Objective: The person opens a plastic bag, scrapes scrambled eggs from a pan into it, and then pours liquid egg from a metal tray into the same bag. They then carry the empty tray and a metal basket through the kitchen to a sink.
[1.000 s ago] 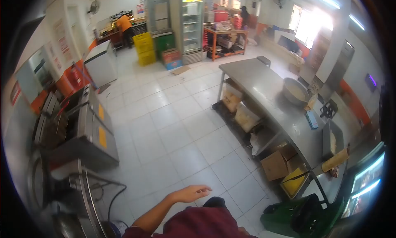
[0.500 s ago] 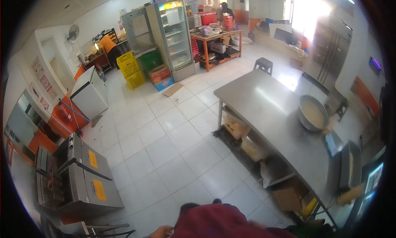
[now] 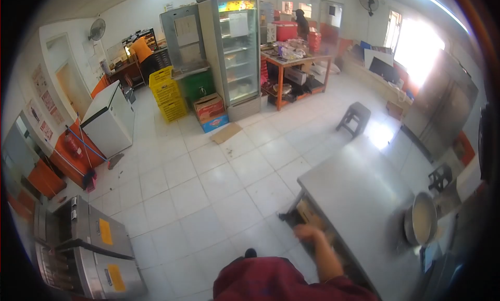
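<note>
My right hand (image 3: 310, 233) swings beside the near-left edge of the steel worktable (image 3: 354, 181), overlapping its lower shelf in this view. Its fingers are blurred, and I cannot tell whether they are curled round anything. My left hand is out of sight. Below me show my dark red garment (image 3: 265, 280) and the tip of one dark shoe (image 3: 251, 253). On the table's right part sits a large metal basin (image 3: 421, 218) with pale contents.
Steel fryer-like units (image 3: 99, 249) stand at the left, a white chest freezer (image 3: 109, 118) beyond them. Ahead are yellow crates (image 3: 167, 95), a glass-door fridge (image 3: 239, 56), flattened cardboard (image 3: 226, 133) and a grey stool (image 3: 355, 118). A person in orange (image 3: 140, 51) bends at the back.
My view has moved forward and turned, so the fridge and crates appear nearer. My right arm has come into view beside the table, while my left hand has dropped out of view.
</note>
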A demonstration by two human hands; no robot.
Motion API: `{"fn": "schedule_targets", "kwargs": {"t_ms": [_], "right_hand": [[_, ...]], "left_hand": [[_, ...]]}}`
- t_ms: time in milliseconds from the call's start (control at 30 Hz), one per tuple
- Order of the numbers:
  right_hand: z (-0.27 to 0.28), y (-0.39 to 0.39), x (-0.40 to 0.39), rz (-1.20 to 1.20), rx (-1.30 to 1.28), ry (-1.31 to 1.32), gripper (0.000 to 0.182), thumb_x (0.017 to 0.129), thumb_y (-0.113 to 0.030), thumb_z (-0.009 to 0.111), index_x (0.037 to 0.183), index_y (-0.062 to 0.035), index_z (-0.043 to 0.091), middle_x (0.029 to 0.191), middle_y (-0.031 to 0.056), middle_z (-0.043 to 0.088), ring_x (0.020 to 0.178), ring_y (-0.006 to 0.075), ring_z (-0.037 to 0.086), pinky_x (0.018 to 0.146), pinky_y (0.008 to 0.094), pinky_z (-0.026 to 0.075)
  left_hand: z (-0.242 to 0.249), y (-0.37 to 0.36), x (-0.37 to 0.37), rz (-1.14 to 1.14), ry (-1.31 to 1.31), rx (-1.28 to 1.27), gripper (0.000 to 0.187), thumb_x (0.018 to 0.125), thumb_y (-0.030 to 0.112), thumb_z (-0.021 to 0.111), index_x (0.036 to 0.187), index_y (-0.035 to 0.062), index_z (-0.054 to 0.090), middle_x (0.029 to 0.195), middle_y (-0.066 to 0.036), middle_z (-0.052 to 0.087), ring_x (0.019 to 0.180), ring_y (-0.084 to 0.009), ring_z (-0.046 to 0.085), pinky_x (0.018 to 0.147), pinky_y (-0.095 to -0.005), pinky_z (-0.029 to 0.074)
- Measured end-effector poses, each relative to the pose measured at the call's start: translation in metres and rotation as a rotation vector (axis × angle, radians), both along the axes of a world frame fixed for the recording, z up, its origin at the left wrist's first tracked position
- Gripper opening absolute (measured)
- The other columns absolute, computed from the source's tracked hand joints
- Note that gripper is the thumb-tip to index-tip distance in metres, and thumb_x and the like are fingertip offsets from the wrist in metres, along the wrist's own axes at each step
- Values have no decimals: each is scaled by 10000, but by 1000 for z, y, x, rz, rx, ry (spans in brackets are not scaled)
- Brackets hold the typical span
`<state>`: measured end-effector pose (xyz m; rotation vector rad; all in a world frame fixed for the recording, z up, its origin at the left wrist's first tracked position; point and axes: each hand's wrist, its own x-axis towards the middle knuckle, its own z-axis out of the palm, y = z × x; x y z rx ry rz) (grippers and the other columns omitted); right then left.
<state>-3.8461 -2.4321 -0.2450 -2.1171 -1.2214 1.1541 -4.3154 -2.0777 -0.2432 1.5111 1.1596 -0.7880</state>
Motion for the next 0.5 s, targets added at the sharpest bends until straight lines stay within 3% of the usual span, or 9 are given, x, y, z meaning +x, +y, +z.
{"fn": "schedule_targets", "kwargs": {"t_ms": [67, 100, 133, 167, 233, 267, 333, 433, 500], "right_hand": [[87, 74, -28, -228, -421, 32, 623, 888, -442, 540, 1369, -61, 430, 1354, 162, 493, 1222, 323, 489, 945, 402, 461], [104, 94, -29, -302, -597, 145, 792, 829, -567, 541, 1422, -75, 357, 1429, 180, 402, 1252, 342, 463, 994, 401, 421], [51, 105, -12, -34, -632, 243, 851, 821, -596, 530, 1443, -60, 304, 1467, 185, 339, 1272, 345, 443, 997, 420, 420], [131, 122, -26, -343, -554, 302, 877, 822, -592, 522, 1444, -22, 277, 1474, 183, 329, 1290, 341, 423, 1031, 411, 386], [99, 128, -2, -342, -318, 198, 801, 853, -549, 498, 1437, -36, 305, 1474, 169, 334, 1285, 312, 434, 1059, 361, 352], [106, 131, 13, -350, -269, 218, 756, 869, -527, 491, 1430, -47, 329, 1465, 165, 353, 1279, 302, 440, 1063, 350, 345], [101, 134, 60, -346, -215, 342, 667, 896, -474, 489, 1410, -64, 380, 1442, 154, 393, 1264, 280, 455, 1062, 336, 344], [96, 134, 174, -351, -86, 512, 512, 922, -368, 522, 1336, -69, 488, 1369, 133, 481, 1223, 240, 486, 1029, 325, 375], [125, 143, 257, -529, 35, 598, 427, 921, -318, 554, 1258, -57, 566, 1313, 125, 533, 1182, 219, 513, 977, 322, 423]], "left_hand": [[-7, 52, 64, -57, -45, 48, 291, 843, 306, 507, 866, 39, 621, 765, -132, 641, 694, -238, 615, 607, -406, 482], [-9, 79, 99, -85, -70, 77, 288, 839, 305, 508, 853, 41, 623, 755, -132, 641, 689, -238, 615, 603, -407, 482], [-5, 110, 145, -110, -111, 112, 285, 835, 304, 509, 840, 43, 625, 746, -131, 641, 683, -238, 615, 599, -407, 481], [-5, 144, 198, -142, -174, 158, 282, 830, 303, 511, 828, 45, 627, 737, -131, 641, 678, -237, 614, 595, -408, 480], [-16, 224, 335, -311, -332, 330, 224, 814, 275, 559, 861, 68, 631, 693, -98, 624, 654, -209, 606, 549, -375, 480], [20, 243, 400, -100, -366, 287, 215, 869, 251, 537, 995, 84, 588, 807, -56, 617, 677, -161, 588, 547, -303, 488], [77, 267, 510, 107, -670, 298, 226, 872, 199, 536, 1062, 82, 573, 807, -43, 628, 668, -131, 582, 546, -279, 481], [100, 292, 630, 213, -835, 245, 242, 918, 254, 503, 1084, 80, 527, 903, -55, 609, 738, -150, 580, 575, -288, 486], [88, 290, 684, 244, -728, 158, 279, 934, 320, 517, 1097, 94, 513, 909, -48, 592, 736, -157, 568, 601, -299, 490]]}}
